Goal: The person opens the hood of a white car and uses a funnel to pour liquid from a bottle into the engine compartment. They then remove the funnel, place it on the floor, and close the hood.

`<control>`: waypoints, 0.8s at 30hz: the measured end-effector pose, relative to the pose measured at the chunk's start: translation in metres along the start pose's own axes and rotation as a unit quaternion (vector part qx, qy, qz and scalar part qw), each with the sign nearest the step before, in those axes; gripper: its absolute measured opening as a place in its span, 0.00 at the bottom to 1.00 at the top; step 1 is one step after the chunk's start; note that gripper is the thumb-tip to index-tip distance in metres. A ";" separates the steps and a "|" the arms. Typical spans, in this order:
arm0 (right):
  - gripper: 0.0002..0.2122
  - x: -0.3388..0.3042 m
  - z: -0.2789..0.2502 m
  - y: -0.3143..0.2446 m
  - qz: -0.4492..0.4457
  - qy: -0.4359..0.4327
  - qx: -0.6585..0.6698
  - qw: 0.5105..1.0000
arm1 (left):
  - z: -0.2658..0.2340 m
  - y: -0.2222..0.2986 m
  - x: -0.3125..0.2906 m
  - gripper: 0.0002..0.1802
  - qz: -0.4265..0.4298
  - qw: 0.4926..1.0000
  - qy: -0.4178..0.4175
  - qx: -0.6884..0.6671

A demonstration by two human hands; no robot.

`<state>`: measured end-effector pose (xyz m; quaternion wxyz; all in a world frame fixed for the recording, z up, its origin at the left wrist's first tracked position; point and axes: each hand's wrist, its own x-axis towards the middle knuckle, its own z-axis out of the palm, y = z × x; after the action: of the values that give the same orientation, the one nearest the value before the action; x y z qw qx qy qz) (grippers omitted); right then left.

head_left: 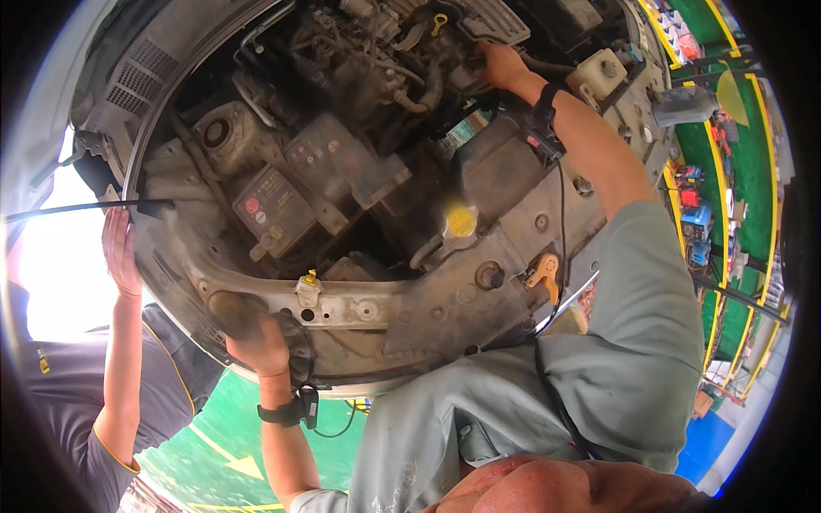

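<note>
An open engine bay fills the middle of the view. My right hand (503, 68) reaches deep into its far side, beside the engine (389, 60). The fingers curl in against dark parts near a black hose (547, 65); what they grip, if anything, I cannot make out. At the near left, my left hand (261, 346) is at the front edge of the bay, by the headlight corner. A dark, smeared patch covers its fingers. Both wrists carry black straps with small devices. Between my hands lie the radiator cap (461, 221) with its yellow top and the front crossmember (359, 301).
The battery (272, 209) sits left of centre. A yellow dipstick loop (440, 23) stands by the engine. An orange lever (544, 272) and a cable are near my right arm. Another person's hand (121, 248) rests at the left fender. Shelves (697, 222) stand right.
</note>
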<state>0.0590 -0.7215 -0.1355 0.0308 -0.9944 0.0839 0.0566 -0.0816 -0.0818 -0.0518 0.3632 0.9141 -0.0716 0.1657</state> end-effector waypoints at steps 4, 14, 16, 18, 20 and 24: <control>0.27 0.002 0.004 0.012 -0.065 -0.001 -0.014 0.998 | 0.000 -0.001 -0.001 0.09 -0.018 1.000 -0.003 -0.024; 0.21 0.001 -0.017 0.000 -0.021 -0.113 -0.052 0.992 | 0.001 -0.004 -0.005 0.09 -0.044 0.999 0.002 -0.011; 0.22 -0.002 -0.020 -0.004 -0.021 -0.107 -0.078 0.991 | 0.001 -0.002 -0.002 0.09 -0.037 0.999 -0.005 0.001; 0.23 -0.003 -0.019 -0.005 -0.025 -0.095 -0.100 0.990 | -0.002 -0.002 -0.003 0.12 -0.037 0.999 -0.024 0.008; 0.24 -0.002 -0.016 -0.004 -0.033 -0.078 -0.117 0.990 | -0.007 -0.003 -0.002 0.18 -0.044 0.997 -0.056 0.010; 0.24 0.002 -0.013 -0.003 -0.074 -0.074 -0.200 0.974 | -0.003 0.008 0.002 0.08 -0.022 0.999 -0.025 -0.020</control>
<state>0.0628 -0.7200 -0.1231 -0.1585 -0.9770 -0.0055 0.1429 -0.0825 -0.0853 -0.0442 0.3825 0.9121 -0.0643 0.1331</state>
